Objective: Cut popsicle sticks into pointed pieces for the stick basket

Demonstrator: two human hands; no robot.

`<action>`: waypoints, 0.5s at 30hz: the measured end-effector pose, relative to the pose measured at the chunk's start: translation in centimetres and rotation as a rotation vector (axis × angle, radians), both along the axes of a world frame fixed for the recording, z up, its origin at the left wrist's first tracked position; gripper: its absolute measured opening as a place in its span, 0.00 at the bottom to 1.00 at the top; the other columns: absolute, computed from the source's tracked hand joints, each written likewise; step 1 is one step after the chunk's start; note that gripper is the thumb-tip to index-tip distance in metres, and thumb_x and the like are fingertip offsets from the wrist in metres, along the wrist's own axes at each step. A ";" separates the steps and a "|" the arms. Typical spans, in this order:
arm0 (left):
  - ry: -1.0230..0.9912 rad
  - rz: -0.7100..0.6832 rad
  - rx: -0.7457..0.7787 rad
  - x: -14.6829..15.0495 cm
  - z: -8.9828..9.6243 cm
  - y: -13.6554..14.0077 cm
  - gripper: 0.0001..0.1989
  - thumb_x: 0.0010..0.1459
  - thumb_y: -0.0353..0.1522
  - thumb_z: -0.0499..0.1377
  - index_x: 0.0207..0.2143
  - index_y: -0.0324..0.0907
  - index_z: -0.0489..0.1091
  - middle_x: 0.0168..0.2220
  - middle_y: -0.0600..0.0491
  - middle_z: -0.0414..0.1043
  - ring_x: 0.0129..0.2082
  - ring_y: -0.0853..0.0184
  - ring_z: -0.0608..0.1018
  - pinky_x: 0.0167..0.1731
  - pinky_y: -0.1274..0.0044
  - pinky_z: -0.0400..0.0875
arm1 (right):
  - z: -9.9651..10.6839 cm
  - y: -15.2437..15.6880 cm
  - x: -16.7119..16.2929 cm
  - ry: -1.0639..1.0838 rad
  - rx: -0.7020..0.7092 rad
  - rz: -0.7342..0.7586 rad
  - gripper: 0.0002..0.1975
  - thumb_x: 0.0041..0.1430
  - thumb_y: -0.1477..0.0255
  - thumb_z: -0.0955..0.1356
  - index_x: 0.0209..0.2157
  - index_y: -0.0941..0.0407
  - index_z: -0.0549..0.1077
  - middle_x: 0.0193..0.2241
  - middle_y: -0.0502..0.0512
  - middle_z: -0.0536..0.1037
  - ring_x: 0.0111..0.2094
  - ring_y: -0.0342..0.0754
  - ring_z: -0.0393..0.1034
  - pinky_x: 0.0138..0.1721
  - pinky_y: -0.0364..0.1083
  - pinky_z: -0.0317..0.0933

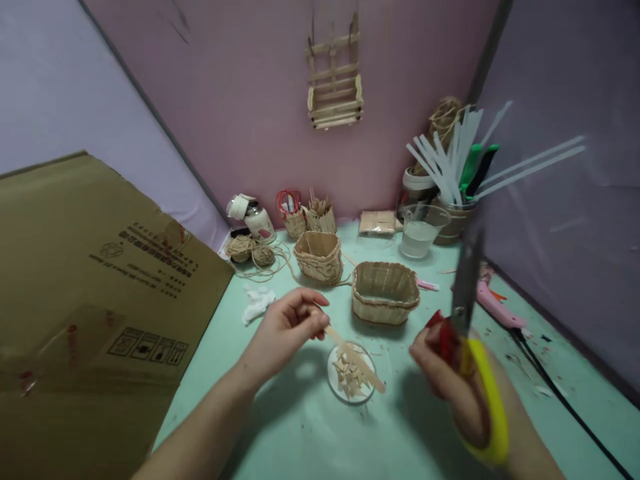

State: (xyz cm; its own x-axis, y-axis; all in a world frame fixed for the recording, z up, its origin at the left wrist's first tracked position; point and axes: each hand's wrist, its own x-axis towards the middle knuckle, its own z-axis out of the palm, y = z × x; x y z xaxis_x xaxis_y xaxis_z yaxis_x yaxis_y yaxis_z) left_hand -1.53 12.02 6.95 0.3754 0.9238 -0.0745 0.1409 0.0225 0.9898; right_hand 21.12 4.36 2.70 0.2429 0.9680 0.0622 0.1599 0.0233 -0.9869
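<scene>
Between the thumb and fingers of my left hand (295, 323) is one end of a flat wooden craft stick (361, 365). The stick slants down to the right over a small white dish (332, 381) that holds several cut wood pieces (349, 380). My right hand (450, 383) grips a pair of scissors (467, 300) by yellow and red handles, and the blades point up, blurred by motion. The scissors are apart from the stick. Beyond the dish stand a rectangular stick basket (385, 310) with a braided rim and a smaller basket (320, 263).
A large cardboard box (100, 300) fills the left side. Twine balls (250, 250) lie at the back left. On the right are a pink glue gun (495, 307) with a black cord, a clear cup (420, 233) and white glue sticks (450, 160). A wooden stick rack (335, 100) hangs on the wall.
</scene>
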 end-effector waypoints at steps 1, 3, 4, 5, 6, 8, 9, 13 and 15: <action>-0.022 -0.024 -0.051 0.3 -0.8 -0.9 0.11 0.53 0.35 0.63 0.38 0.40 0.68 0.24 0.58 0.69 0.24 0.75 0.73 0.27 0.82 0.68 | -0.1 -0.9 -0.7 -0.031 -0.052 0.062 0.14 0.52 0.59 0.69 0.26 0.54 0.64 0.19 0.47 0.68 0.18 0.42 0.61 0.18 0.41 0.56; -0.062 -0.045 -0.118 0.9 -2.2 -2.0 0.11 0.53 0.34 0.64 0.37 0.40 0.68 0.24 0.58 0.69 0.24 0.75 0.73 0.27 0.82 0.68 | -0.8 -2.4 -2.0 -0.032 -0.151 0.197 0.12 0.52 0.61 0.69 0.27 0.54 0.64 0.21 0.48 0.70 0.20 0.43 0.64 0.21 0.41 0.58; -0.082 -0.046 -0.143 1.1 -2.7 -2.3 0.12 0.52 0.34 0.64 0.37 0.39 0.68 0.24 0.58 0.69 0.24 0.75 0.73 0.27 0.82 0.67 | -1.4 -2.9 -2.6 -0.016 -0.173 0.207 0.12 0.52 0.62 0.69 0.27 0.54 0.63 0.22 0.47 0.70 0.21 0.43 0.64 0.22 0.41 0.58; -0.102 -0.036 -0.168 1.3 -3.2 -2.5 0.13 0.52 0.34 0.64 0.38 0.39 0.68 0.24 0.58 0.69 0.24 0.74 0.73 0.27 0.82 0.67 | -2.1 -3.3 -3.1 0.005 -0.191 0.204 0.12 0.52 0.62 0.69 0.27 0.53 0.62 0.22 0.47 0.70 0.21 0.43 0.63 0.22 0.41 0.58; -0.122 -0.020 -0.197 1.5 -3.6 -2.7 0.14 0.51 0.34 0.65 0.38 0.40 0.67 0.23 0.58 0.69 0.23 0.74 0.72 0.27 0.82 0.67 | -2.9 -3.6 -3.6 0.021 -0.206 0.183 0.12 0.52 0.63 0.68 0.28 0.53 0.62 0.22 0.46 0.69 0.21 0.42 0.63 0.23 0.41 0.58; -0.163 0.033 -0.265 2.0 -4.2 -3.0 0.15 0.50 0.35 0.66 0.38 0.40 0.67 0.22 0.58 0.69 0.22 0.74 0.72 0.26 0.81 0.67 | -4.1 -3.9 -4.3 0.054 -0.224 0.141 0.12 0.53 0.63 0.68 0.29 0.53 0.61 0.22 0.46 0.68 0.22 0.42 0.62 0.23 0.41 0.57; -0.185 0.068 -0.306 2.2 -4.5 -3.2 0.15 0.49 0.36 0.66 0.37 0.40 0.68 0.22 0.57 0.70 0.22 0.74 0.72 0.25 0.82 0.66 | -4.5 -4.0 -4.6 0.064 -0.231 0.122 0.12 0.53 0.63 0.68 0.29 0.53 0.61 0.23 0.46 0.68 0.22 0.42 0.62 0.23 0.41 0.57; -0.288 0.152 -0.482 2.7 -5.3 -4.0 0.13 0.45 0.36 0.69 0.27 0.37 0.71 0.23 0.54 0.71 0.22 0.76 0.70 0.24 0.84 0.63 | -5.0 -4.4 -5.6 0.083 -0.253 0.073 0.14 0.54 0.60 0.68 0.30 0.52 0.60 0.22 0.46 0.67 0.21 0.42 0.61 0.24 0.41 0.56; -0.330 0.150 -0.546 2.9 -5.6 -4.4 0.13 0.44 0.36 0.69 0.28 0.36 0.74 0.23 0.53 0.71 0.22 0.76 0.69 0.24 0.84 0.63 | -5.2 -4.6 -5.9 0.108 -0.265 0.094 0.14 0.55 0.60 0.67 0.30 0.52 0.59 0.21 0.46 0.66 0.21 0.43 0.60 0.24 0.41 0.56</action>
